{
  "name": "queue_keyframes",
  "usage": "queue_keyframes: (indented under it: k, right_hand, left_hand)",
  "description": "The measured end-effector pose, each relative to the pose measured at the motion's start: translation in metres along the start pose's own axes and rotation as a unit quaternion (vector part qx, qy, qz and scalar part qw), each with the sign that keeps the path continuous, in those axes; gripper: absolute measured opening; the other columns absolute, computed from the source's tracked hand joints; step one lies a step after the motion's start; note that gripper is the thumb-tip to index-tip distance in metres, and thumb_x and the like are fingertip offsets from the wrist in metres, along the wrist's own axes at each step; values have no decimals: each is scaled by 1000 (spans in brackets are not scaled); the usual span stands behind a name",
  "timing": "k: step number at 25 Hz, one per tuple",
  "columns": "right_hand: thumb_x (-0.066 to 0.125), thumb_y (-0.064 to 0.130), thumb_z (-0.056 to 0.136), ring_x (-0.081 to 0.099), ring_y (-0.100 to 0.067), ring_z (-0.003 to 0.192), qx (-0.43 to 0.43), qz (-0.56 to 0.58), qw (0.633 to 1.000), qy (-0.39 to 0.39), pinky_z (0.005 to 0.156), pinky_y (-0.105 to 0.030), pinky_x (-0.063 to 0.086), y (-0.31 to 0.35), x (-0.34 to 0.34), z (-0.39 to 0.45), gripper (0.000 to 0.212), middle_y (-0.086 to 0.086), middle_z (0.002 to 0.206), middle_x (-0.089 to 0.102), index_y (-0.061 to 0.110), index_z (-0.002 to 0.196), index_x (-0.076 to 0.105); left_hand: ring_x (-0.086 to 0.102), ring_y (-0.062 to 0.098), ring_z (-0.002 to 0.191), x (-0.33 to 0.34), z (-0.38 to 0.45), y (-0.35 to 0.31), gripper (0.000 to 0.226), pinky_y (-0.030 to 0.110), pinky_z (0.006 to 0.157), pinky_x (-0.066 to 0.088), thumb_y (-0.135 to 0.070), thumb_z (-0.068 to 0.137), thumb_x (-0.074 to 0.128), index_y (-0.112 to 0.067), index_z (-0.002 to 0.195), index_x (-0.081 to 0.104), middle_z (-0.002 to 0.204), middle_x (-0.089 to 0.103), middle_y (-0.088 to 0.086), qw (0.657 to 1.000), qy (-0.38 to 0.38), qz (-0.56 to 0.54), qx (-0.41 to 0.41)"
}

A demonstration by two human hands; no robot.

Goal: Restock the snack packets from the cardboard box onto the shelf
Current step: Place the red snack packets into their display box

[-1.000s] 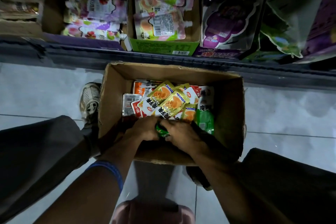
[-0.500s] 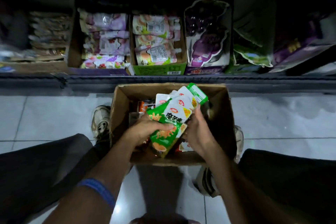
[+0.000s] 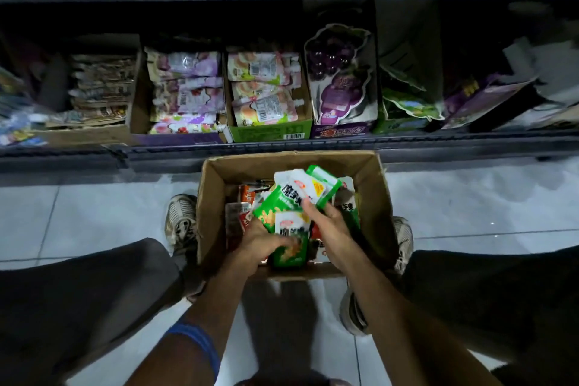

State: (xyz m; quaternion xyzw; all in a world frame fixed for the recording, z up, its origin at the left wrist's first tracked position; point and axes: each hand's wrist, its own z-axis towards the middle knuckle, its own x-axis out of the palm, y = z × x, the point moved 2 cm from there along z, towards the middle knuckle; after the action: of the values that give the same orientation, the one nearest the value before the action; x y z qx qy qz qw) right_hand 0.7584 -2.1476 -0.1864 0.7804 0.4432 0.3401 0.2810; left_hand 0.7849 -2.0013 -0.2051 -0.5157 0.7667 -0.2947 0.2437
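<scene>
Pale floor tiles [image 3: 94,216] run up to a dark bottom shelf [image 3: 313,146], where open trays already hold goods: purple pouches [image 3: 188,91], peach-coloured pouches [image 3: 263,91] with white barcode labels in a green tray [image 3: 269,132], and a grape-printed display carton [image 3: 341,78]. On the floor just in front of the shelf, between the person's shoes, stands the cardboard box [image 3: 372,197], and none of its snack packets [image 3: 300,194] has reached the shelf as far as can be seen. Both hands are over the box with a fanned bunch of green-and-white packets between them: the left hand [image 3: 263,241] curls round the lower packets from the side, its fingers blurred, and the right hand [image 3: 329,222] grips the upper ones, fingers folded across them. Orange and red packets [image 3: 247,197] lie loose underneath, so I judge the job barely begun, with this bunch still to carry over and more after it. The packets bear bold dark Chinese characters and a small red oval logo; the carton's front edge has print too, but none of it reads clearly.
</scene>
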Motion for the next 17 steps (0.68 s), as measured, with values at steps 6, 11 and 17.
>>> queue_keyframes:
  k: [6, 11, 17]
  right_hand:
    - [86, 51, 61, 53, -14, 123, 63, -108, 992, 6, 107, -35, 40, -48, -10, 35, 80, 13, 131, 55, 27, 131, 54]
    - [77, 3, 77, 58, -21, 115, 88, -167, 981, -29, 91, -29, 50, -60, -21, 59, 54, 10, 106, 63, 16, 125, 57]
    - [79, 24, 77, 47, -22, 129, 148, -152, 977, -23, 104, -36, 38, -64, -20, 72, 64, 6, 132, 54, 15, 134, 51]
  left_hand:
    - [54, 19, 124, -11, 25, 18, 50, 41, 108, 35, -45, 84, 71, -25, 128, 62, 135, 61, 0, 977, 80, -151, -128]
    - [59, 17, 111, -15, 45, 31, 54, 34, 94, 47, -14, 82, 78, -23, 130, 56, 125, 64, -2, 992, -78, -36, -94]
    - [63, 25, 105, -29, 63, 47, 25, 35, 94, 49, -12, 82, 76, -10, 106, 70, 117, 70, 10, 978, -70, 33, -192]
